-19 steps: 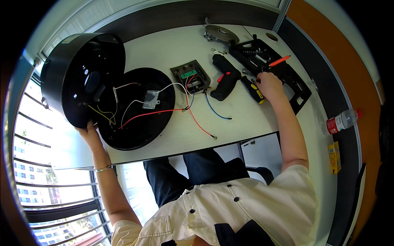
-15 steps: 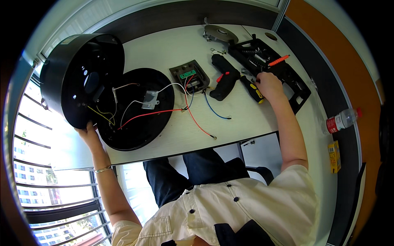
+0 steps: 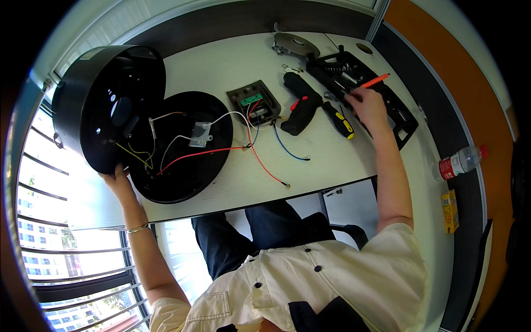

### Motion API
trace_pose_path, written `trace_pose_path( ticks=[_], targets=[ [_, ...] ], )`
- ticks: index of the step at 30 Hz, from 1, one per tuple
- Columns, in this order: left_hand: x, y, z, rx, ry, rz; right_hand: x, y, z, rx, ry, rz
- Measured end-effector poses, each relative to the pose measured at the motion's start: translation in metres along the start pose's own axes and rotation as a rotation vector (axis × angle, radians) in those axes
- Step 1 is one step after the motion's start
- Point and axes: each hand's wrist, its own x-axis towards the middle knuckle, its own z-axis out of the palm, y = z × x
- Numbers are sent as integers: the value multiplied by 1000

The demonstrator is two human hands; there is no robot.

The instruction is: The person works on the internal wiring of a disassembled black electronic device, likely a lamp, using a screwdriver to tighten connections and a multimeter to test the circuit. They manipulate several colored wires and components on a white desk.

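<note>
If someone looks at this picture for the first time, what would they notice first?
Probably the big round black housing, opened at the left of the white table, with coloured wires running out of it. The left hand touches its lower edge, while the right hand lifts an orange-handled tool over the black tool case.

We see the orange screwdriver (image 3: 369,83) angled over the black tool case (image 3: 406,119), and the black round housing (image 3: 102,124) tilted on edge at table left.
</note>
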Motion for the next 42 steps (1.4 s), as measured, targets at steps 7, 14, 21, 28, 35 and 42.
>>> trace_pose_path(
  ticks=[7, 14, 21, 28, 35, 42],
  targets=[
    [-1, 2, 6, -4, -1, -8, 34, 14, -12, -103, -20, 46],
    [3, -13, -4, -16, -12, -32, 58, 10, 4, -255, -27, -28],
    [-8, 10, 15, 1, -16, -37, 86, 55, 24, -396, 41, -143],
    [-11, 14, 9, 117, 10, -37, 43, -21, 1, -328, 226, -311],
    [-10, 11, 10, 155, 19, 10, -50, -183, 1, 435, -280, -668],
    [-9, 11, 6, 254, 5, 10, -106, -333, 67, 519, -826, -873]
  ],
)
